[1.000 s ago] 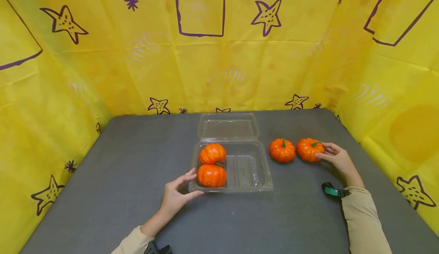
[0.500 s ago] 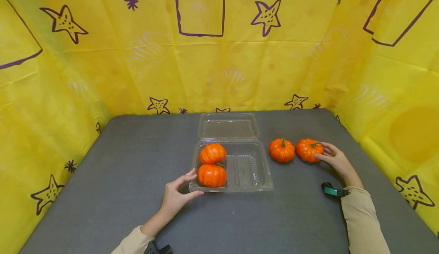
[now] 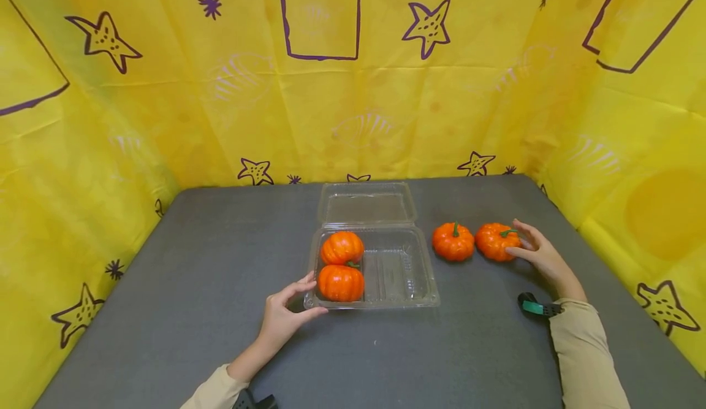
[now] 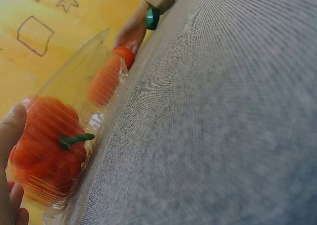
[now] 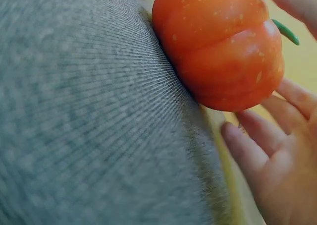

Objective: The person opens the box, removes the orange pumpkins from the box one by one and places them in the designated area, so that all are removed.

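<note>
Person's clothing and wristwear, head view.
Left sleeve (image 3: 214, 390) and right sleeve (image 3: 584, 352): long, beige, lightly creased, ending near the wrist. Left wristband (image 3: 250, 401): black, partly cut off by the frame. Right wristband (image 3: 551, 310): black, perforated, bearing a green strip (image 3: 533, 307). Left hand (image 3: 284, 316) and right hand (image 3: 545, 260): bare.

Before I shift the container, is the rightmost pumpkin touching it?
Apart. The head view shows it: the other loose pumpkin sits between the rightmost pumpkin and the container, leaving a wide gap.
</note>
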The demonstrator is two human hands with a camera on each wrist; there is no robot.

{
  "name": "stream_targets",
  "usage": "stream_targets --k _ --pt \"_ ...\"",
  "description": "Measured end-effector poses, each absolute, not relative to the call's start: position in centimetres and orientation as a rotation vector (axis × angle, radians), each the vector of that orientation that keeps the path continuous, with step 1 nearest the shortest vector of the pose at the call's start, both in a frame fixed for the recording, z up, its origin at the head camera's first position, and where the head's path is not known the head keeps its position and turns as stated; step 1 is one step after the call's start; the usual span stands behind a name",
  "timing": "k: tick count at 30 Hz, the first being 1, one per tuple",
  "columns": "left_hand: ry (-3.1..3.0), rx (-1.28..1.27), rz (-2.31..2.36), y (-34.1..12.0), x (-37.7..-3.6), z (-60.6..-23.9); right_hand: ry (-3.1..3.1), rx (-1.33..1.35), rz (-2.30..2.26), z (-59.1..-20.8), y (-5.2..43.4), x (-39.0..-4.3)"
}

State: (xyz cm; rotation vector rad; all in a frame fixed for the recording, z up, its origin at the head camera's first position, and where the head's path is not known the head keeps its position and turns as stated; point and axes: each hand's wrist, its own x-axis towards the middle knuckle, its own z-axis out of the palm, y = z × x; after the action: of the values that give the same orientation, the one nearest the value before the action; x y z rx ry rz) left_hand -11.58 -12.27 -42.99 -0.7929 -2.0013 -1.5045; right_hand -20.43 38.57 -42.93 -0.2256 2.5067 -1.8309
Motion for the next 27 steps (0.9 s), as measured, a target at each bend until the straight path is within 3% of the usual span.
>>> stream_targets --k 11,22,27 --pt "-2.020 -0.777 -1.540 -12.3 -11.6 -43.2 2.888 -0.493 -1.816 -38.9 35.7 -19.9" --pt "-2.043 -0.721 -1.530 -12.6 -11.4 -42.7 2.742 -1.133 -1.827 -35.0 28.2 -18.5" --pt "-2.021 -0.732 -1.543 -12.6 -11.4 -43.0 2.683 -1.294 -1.767 -34.5 25.9 -18.1"
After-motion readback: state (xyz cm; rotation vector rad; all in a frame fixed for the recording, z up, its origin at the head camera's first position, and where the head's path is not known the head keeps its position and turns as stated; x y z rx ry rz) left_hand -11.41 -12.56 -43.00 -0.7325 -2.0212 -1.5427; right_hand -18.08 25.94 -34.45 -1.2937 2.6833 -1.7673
